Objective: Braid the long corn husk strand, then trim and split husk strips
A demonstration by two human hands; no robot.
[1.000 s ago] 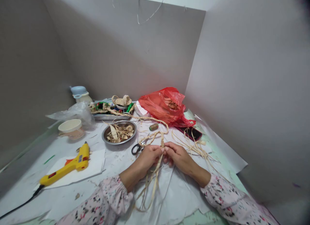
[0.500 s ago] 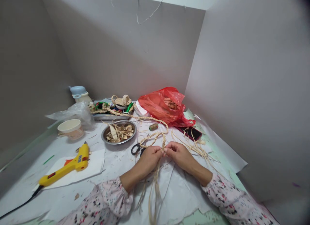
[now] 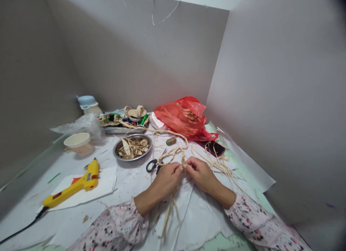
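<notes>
A long straw braid [image 3: 173, 133] runs from the tray at the back, loops on the table and ends between my two hands. My left hand [image 3: 169, 176] pinches the braid's near end, fingertips pressed together. Right against it, my right hand [image 3: 199, 172] is closed on the same spot with thumb and finger. Loose straw strands [image 3: 168, 216] hang below the hands toward me. Black-handled scissors [image 3: 151, 166] lie just left of my left hand, partly under the braid. My palms hide some of the strands.
A metal bowl [image 3: 115, 150] of straw scraps and a yellow glue gun [image 3: 72, 187] are on the left. A red plastic bag [image 3: 173, 117], a phone [image 3: 219, 149], a thread spool [image 3: 171, 141] and loose straw [image 3: 225, 169] lie behind and right. A cup [image 3: 78, 141] stands far left.
Both hands stay pinched at the braid's end, drawn slightly closer together. The loose strands below have swung and shifted, with less of them showing beneath my left hand.
</notes>
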